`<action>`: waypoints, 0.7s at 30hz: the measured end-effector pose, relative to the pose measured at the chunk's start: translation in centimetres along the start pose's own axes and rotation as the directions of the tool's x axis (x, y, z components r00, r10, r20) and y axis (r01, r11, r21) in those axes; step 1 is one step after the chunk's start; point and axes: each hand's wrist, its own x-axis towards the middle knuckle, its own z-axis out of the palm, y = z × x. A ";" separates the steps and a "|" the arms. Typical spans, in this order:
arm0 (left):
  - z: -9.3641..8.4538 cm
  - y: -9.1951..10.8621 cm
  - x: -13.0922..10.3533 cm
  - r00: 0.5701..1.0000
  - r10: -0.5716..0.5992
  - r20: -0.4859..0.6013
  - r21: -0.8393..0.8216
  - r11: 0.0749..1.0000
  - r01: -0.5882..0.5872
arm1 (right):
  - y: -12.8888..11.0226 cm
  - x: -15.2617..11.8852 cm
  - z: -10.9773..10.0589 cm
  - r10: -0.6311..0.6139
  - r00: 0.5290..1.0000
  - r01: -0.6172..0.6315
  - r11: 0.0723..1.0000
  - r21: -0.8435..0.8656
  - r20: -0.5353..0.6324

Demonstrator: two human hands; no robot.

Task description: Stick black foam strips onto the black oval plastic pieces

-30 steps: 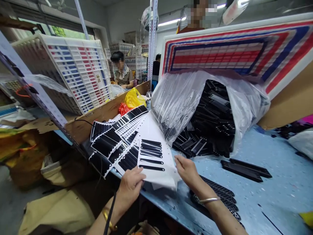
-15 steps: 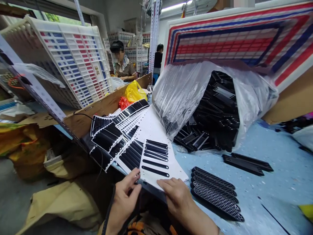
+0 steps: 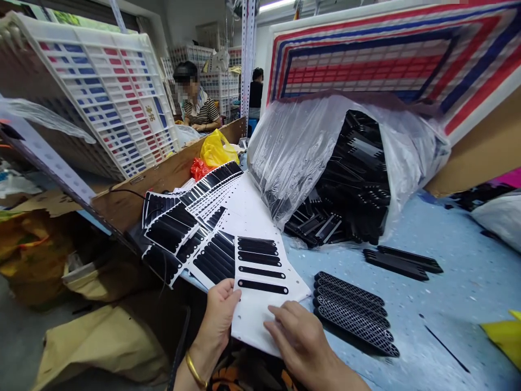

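A white backing sheet (image 3: 254,320) with several black strip stickers (image 3: 262,287) lies at the front table edge. My left hand (image 3: 221,307) pinches its left edge between thumb and fingers, just below the lowest strip. Over the sheet's lower right part is my right hand (image 3: 299,328), fingers bent, thumb and forefinger apart with nothing seen between them. More sticker sheets (image 3: 173,227) are fanned out beyond the left hand. To the right of my right hand lies a row of black bars with a lattice pattern (image 3: 354,315).
Behind the sheets, a clear plastic bag (image 3: 280,157) spills black plastic pieces (image 3: 354,184). Two loose black pieces (image 3: 401,260) and a thin black stick (image 3: 445,345) lie on the blue table. A white crate (image 3: 101,98) leans at left; a person (image 3: 199,106) sits beyond.
The sheet has come towards me, over the table's front edge. My left hand has closed on its left edge; my right hand's thumb and forefinger have parted above it.
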 end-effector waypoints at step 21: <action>1.3 0.6 2.6 0.949 0.037 0.314 0.345 0.927 -0.150 | 1.9 4.0 3.6 0.344 0.938 -0.345 0.929 0.137 0.031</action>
